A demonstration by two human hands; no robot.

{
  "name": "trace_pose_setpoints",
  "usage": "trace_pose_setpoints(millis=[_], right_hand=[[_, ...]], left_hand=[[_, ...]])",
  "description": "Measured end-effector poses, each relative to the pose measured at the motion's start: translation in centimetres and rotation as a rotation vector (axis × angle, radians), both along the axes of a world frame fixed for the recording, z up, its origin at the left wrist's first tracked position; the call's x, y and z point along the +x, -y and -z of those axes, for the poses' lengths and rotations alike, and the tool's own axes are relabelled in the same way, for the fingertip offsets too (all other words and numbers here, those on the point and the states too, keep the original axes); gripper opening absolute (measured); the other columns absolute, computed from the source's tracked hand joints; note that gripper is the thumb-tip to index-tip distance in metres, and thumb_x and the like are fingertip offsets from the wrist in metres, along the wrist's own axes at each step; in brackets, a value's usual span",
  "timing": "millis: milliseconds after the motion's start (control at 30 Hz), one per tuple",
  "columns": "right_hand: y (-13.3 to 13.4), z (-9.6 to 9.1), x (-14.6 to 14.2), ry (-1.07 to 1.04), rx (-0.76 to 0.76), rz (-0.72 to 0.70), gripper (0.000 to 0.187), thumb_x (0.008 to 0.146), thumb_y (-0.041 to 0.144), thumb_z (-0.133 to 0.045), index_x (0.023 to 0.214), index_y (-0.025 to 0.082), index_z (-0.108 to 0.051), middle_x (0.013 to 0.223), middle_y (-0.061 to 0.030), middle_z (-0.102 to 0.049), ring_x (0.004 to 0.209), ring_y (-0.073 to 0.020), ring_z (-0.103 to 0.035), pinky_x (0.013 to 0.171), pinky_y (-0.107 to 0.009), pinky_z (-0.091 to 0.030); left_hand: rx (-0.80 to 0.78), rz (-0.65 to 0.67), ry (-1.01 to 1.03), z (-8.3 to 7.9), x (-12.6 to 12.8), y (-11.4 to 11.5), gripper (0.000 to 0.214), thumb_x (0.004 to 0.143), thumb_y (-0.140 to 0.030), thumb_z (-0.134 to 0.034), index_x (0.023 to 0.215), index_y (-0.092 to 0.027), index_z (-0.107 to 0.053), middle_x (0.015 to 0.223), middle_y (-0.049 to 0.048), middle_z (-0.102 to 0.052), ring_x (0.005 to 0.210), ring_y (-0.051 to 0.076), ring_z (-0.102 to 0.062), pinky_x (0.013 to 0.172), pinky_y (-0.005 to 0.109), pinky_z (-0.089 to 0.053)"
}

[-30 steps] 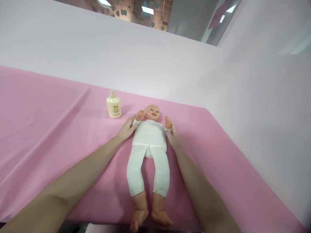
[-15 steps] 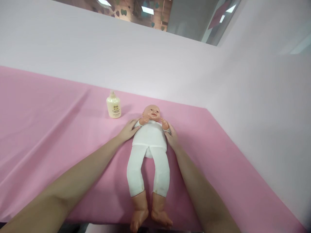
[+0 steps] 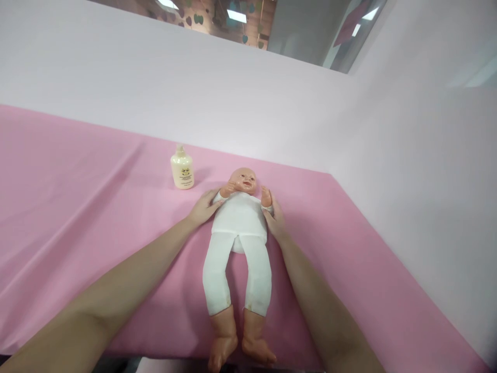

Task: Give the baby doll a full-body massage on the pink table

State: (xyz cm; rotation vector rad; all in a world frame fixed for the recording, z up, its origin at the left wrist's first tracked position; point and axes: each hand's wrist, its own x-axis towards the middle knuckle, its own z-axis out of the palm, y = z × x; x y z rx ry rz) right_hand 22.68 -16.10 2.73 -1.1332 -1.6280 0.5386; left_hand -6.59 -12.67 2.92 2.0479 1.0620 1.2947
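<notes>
A baby doll point(image 3: 239, 217) in a white top and white trousers lies on its back, head away from me and bare feet toward me. My left hand point(image 3: 205, 206) is closed around the doll's arm on the left side, thumb on the near side of the sleeve. On the other side, my right hand point(image 3: 275, 217) grips the doll's other arm at its white cuff. Both of the doll's small hands point up beside its head. Some of my fingers are hidden behind the doll's arms.
A cream-coloured bottle point(image 3: 182, 168) with a dark label print stands left of the doll's head. The pink-covered table point(image 3: 128, 207) meets white walls point(image 3: 233, 103) at the back and right. A window point(image 3: 303, 31) is set in the back wall.
The doll's arms have shifted slightly in my hands; its hand on the right now stands more upright, apart from the face. My forearms have barely moved.
</notes>
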Motion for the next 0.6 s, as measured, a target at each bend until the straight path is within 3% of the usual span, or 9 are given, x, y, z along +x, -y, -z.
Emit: trace_pose_setpoints(millis=[167, 433, 600], right_hand=[[0.1, -0.3, -0.3, 0.007, 0.049, 0.016, 0.073, 0.098, 0.044, -0.052, 0.164, 0.029, -0.025, 0.167, -0.0031, -0.034, 0.156, -0.0235, -0.031, 0.131, -0.047, -0.022], [-1.3, 1.6, 0.8, 0.11, -0.03, 0.076, 0.072, 0.102, 0.06, -0.042, 0.165, 0.03, -0.023, 0.159, -0.0094, -0.045, 0.148, -0.029, -0.04, 0.126, -0.055, -0.028], [-1.8, 2.4, 1.4, 0.105, -0.077, 0.1, 0.076, 0.1, 0.061, -0.044, 0.165, 0.03, -0.021, 0.162, -0.0098, -0.041, 0.151, -0.0314, -0.037, 0.126, -0.057, -0.027]], left_hand=[[0.027, -0.006, 0.016, -0.7, 0.2, 0.5, 0.064, 0.095, -0.057, -0.053, 0.148, -0.02, -0.053, 0.142, 0.0131, -0.064, 0.132, 0.032, -0.058, 0.118, 0.051, -0.041], [-0.036, -0.08, -0.071, 2.2, -0.1, -1.6, 0.075, 0.102, -0.054, -0.039, 0.166, -0.023, -0.018, 0.155, 0.0154, -0.05, 0.145, 0.031, -0.045, 0.124, 0.054, -0.032], [0.008, -0.098, -0.046, 2.6, -0.3, -2.0, 0.075, 0.103, -0.057, -0.033, 0.167, -0.022, -0.012, 0.168, 0.0148, -0.031, 0.157, 0.03, -0.028, 0.129, 0.052, -0.021]])
